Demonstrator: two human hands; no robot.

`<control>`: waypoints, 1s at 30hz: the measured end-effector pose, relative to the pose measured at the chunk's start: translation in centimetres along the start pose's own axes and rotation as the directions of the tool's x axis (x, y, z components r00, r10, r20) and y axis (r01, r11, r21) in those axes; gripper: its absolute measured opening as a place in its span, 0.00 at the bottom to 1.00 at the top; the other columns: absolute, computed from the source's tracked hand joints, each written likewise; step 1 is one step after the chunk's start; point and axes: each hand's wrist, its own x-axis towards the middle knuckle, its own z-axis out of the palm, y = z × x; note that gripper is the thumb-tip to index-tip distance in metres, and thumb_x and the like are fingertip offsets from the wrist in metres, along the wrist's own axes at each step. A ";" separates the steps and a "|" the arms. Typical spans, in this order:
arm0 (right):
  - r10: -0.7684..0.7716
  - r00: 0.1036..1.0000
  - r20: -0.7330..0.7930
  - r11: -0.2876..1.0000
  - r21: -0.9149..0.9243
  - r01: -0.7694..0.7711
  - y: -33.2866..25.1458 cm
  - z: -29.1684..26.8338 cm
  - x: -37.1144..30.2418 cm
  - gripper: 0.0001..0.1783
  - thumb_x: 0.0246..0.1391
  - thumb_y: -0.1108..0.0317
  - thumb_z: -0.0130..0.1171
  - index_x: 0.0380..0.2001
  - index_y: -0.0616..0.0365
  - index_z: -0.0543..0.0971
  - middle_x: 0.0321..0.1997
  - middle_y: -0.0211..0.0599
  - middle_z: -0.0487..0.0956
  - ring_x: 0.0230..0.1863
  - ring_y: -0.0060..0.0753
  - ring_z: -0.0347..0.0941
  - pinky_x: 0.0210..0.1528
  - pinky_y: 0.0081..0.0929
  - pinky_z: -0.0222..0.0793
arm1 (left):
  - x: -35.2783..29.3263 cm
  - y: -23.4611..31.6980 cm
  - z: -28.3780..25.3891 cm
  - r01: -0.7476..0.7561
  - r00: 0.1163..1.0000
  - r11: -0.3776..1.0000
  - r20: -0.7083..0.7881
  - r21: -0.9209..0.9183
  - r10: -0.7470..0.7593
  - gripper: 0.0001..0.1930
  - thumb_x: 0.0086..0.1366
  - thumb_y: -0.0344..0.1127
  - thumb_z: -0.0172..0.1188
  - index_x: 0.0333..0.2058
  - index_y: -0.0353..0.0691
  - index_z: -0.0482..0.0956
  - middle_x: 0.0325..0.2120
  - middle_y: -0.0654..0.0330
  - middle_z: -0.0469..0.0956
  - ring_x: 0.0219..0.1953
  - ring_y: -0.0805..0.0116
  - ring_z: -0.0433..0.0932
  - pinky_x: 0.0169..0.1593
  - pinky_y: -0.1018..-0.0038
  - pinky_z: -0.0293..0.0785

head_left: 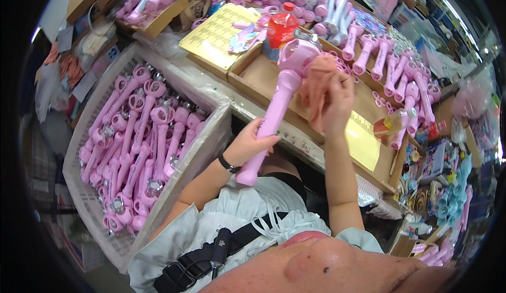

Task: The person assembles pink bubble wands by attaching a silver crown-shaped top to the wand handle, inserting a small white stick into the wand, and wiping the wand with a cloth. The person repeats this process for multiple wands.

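A pink plastic toy wand (282, 95) slants up in front of me, its round head at the top and a silvery part at its tip. My left hand (250, 144) is closed round the lower handle. My right hand (340, 95) grips a salmon-coloured cloth (314, 85), which is bunched beside the wand's head and seems to touch it. The cloth hides some of the right fingers. Below the wand's head lies a shallow cardboard tray (253, 79) on the bench.
To my left stands a white plastic crate (74, 145) full of similar wands. A red-labelled bottle (283, 27) is behind the held wand. Yellow printed sheets (219, 32) lie on the bench, pink rings (380, 100) in the tray. More wands (390, 74) line the right.
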 end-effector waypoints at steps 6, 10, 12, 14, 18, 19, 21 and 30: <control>-0.034 0.951 -0.308 0.985 -0.173 -0.021 3.5 2.1 -3.6 0.15 0.50 0.72 0.62 0.40 0.59 0.71 0.36 0.30 0.72 0.36 0.26 0.71 0.39 0.19 0.68 | 1.2 -2.6 3.2 -0.262 0.955 0.869 -0.020 0.420 0.297 0.26 0.51 0.34 0.64 0.47 0.31 0.65 0.35 0.53 0.75 0.36 0.63 0.76 0.41 0.69 0.72; 0.498 0.842 0.206 0.767 0.349 -0.539 2.8 -0.1 -3.1 0.15 0.52 0.69 0.59 0.43 0.58 0.71 0.37 0.36 0.76 0.37 0.30 0.74 0.39 0.28 0.73 | 0.6 -4.1 3.0 -0.310 0.938 0.727 0.069 0.613 0.341 0.28 0.53 0.32 0.63 0.51 0.31 0.62 0.36 0.54 0.73 0.37 0.62 0.75 0.43 0.70 0.71; 0.544 0.838 0.035 0.786 0.327 -0.524 2.8 0.4 -2.6 0.17 0.50 0.67 0.59 0.44 0.58 0.71 0.36 0.38 0.76 0.36 0.31 0.74 0.37 0.29 0.73 | 0.5 -4.5 2.3 -0.326 0.941 0.789 0.099 0.522 0.324 0.28 0.53 0.32 0.62 0.51 0.31 0.62 0.38 0.53 0.73 0.37 0.62 0.75 0.43 0.71 0.72; 0.534 0.844 -0.049 0.807 0.326 -0.492 2.2 0.8 -1.9 0.19 0.48 0.68 0.60 0.45 0.58 0.70 0.32 0.37 0.76 0.31 0.31 0.74 0.32 0.29 0.73 | 0.4 -4.9 1.7 -0.171 0.974 0.964 0.180 0.202 0.135 0.26 0.56 0.31 0.61 0.52 0.33 0.61 0.37 0.55 0.74 0.36 0.64 0.77 0.42 0.71 0.73; 0.476 0.879 -0.012 0.744 0.538 -0.395 0.7 1.1 -0.4 0.16 0.52 0.61 0.56 0.40 0.59 0.72 0.30 0.37 0.76 0.23 0.33 0.74 0.24 0.31 0.76 | -1.7 -6.6 1.4 0.176 0.888 0.903 0.460 -0.391 0.026 0.23 0.60 0.30 0.57 0.53 0.35 0.62 0.39 0.54 0.75 0.37 0.67 0.77 0.44 0.70 0.73; 0.415 0.910 0.011 0.811 0.448 -0.376 0.4 1.2 -0.5 0.15 0.54 0.61 0.55 0.40 0.60 0.72 0.29 0.36 0.76 0.23 0.30 0.73 0.24 0.29 0.73 | -1.8 -7.1 1.7 0.054 0.964 0.899 0.257 -0.435 0.067 0.23 0.61 0.37 0.57 0.52 0.35 0.63 0.38 0.53 0.75 0.38 0.65 0.77 0.44 0.70 0.73; 0.380 0.925 0.006 0.885 0.288 -0.366 0.7 1.7 -1.1 0.14 0.54 0.62 0.54 0.39 0.59 0.72 0.27 0.34 0.76 0.22 0.27 0.72 0.23 0.26 0.70 | -1.6 -8.0 2.0 -0.067 0.997 0.796 -0.008 -0.602 0.077 0.25 0.65 0.50 0.49 0.50 0.35 0.64 0.40 0.52 0.74 0.43 0.61 0.75 0.48 0.65 0.71; 0.377 0.922 0.086 0.881 -0.339 -0.329 5.5 4.3 -12.9 0.11 0.45 0.76 0.61 0.34 0.62 0.72 0.39 0.32 0.72 0.37 0.20 0.70 0.39 0.20 0.68 | -0.5 -6.6 1.2 -0.157 0.982 0.677 -0.184 -0.719 0.032 0.33 0.67 0.60 0.35 0.57 0.35 0.61 0.56 0.53 0.66 0.57 0.65 0.66 0.59 0.70 0.62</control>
